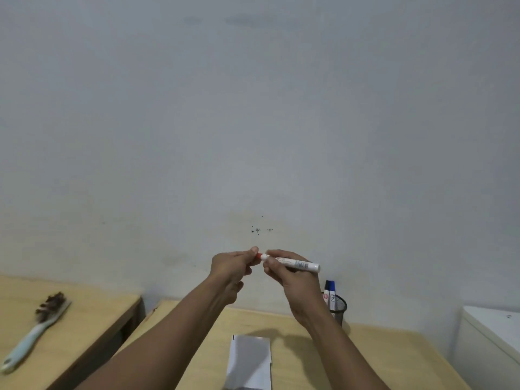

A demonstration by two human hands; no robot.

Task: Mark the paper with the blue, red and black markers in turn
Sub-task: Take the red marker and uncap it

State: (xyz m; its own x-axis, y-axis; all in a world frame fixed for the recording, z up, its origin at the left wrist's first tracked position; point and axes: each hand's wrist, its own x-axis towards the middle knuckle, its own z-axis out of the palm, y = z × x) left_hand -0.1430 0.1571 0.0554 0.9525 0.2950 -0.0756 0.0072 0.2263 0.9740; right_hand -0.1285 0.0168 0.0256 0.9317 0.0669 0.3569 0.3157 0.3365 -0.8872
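Both my hands are raised in front of the wall, above the table. My right hand grips the white barrel of the red marker, which lies nearly level. My left hand pinches the marker's red cap at its left end; whether the cap is on or slightly off I cannot tell. The white paper lies flat on the wooden table below my arms. A black mesh pen holder at the table's back holds the blue marker and another marker with a dark cap.
A second wooden table stands to the left with a brush lying on it; a dark gap separates the two tables. A white cabinet stands at the right. A plain grey wall fills the background.
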